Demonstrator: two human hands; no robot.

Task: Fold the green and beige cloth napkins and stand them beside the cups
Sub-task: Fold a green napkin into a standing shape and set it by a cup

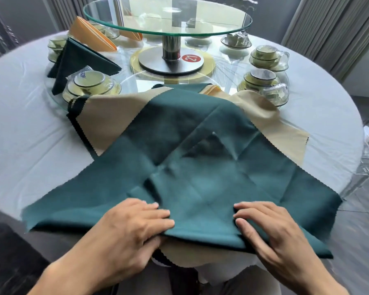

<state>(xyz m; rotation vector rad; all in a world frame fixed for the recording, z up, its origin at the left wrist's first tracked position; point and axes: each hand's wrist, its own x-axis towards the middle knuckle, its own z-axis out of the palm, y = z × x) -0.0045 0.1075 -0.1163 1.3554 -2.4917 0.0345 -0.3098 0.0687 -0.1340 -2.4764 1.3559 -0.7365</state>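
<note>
A green napkin (179, 177) lies spread open at the near edge of the round table (24, 128), on top of a beige napkin (115, 118) that shows beyond it and again under its near fold. The left hand (134, 228) pinches the green napkin's near folded edge, fingers flat on top and thumb tucked beneath; the right hand (270, 228) rests on the same edge with fingers slightly bent, and whether its thumb grips underneath cannot be told. Beyond the green napkin stands a glass turntable (168, 18) on a metal post with a red tag numbered 21 (191, 58). Left of the turntable's base a folded green napkin (77, 62) and a folded orange napkin (90, 33) stand among wrapped cup sets (90, 84); right of it more wrapped cups (264, 79) sit just beyond the beige cloth's far corner
</note>
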